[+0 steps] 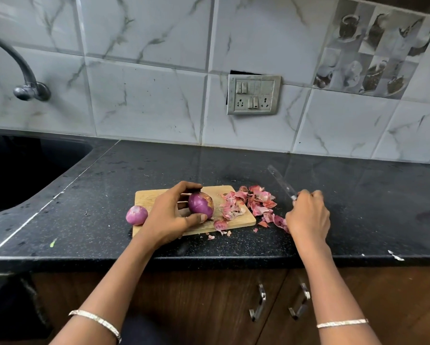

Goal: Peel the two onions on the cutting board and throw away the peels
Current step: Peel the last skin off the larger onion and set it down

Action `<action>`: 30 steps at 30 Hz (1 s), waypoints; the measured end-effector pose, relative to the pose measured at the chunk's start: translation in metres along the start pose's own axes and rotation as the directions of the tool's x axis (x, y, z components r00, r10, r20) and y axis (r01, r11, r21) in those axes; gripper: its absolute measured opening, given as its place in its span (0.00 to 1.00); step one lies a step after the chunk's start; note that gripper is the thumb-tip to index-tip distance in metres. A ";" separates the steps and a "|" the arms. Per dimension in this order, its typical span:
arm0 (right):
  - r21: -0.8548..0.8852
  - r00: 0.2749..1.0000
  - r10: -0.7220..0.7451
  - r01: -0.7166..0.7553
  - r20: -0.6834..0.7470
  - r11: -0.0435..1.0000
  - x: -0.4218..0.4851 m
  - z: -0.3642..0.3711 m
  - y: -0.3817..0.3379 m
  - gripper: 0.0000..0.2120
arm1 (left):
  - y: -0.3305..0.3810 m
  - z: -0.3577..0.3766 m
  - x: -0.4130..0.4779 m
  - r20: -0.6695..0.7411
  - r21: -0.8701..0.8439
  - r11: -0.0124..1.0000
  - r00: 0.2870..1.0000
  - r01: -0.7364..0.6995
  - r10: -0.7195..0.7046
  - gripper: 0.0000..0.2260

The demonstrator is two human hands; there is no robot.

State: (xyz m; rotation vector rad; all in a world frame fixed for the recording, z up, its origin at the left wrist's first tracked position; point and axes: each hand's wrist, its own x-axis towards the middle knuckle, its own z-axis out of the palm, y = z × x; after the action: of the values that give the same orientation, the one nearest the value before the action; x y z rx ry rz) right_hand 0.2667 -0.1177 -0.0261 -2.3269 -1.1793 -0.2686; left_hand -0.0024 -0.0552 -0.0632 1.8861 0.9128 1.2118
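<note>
Gripping onion [201, 204], left hand [168, 219], knife [285, 183], right hand [308, 217]

Home kitchen, tiled wall [146, 95], sink [22, 170], countertop [159, 165]

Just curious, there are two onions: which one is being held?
The larger onion, gripped by the left hand over the cutting board; the smaller onion lies loose at the board's left edge.

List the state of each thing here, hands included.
Left hand: grips the larger onion over the cutting board.
Larger onion: mostly peeled, skin patch at one end.
Smaller onion: peeled, at the board's left edge.
Peels: heaped over the board's right end and counter.
Right hand: holds the knife, blade pointing away.
</note>
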 end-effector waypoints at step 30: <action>0.324 0.887 -0.415 0.340 0.201 0.883 -0.125 -0.022 -0.073 0.23 | -0.001 0.001 0.003 -0.079 0.046 0.998 0.996 -0.033 0.036 0.21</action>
State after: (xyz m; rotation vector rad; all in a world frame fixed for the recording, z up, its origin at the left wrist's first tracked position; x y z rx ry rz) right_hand 0.1346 -0.1809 -0.0307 -1.9093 -1.6926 0.0810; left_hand -0.0010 -0.0524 -0.0631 1.9076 0.9603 1.3053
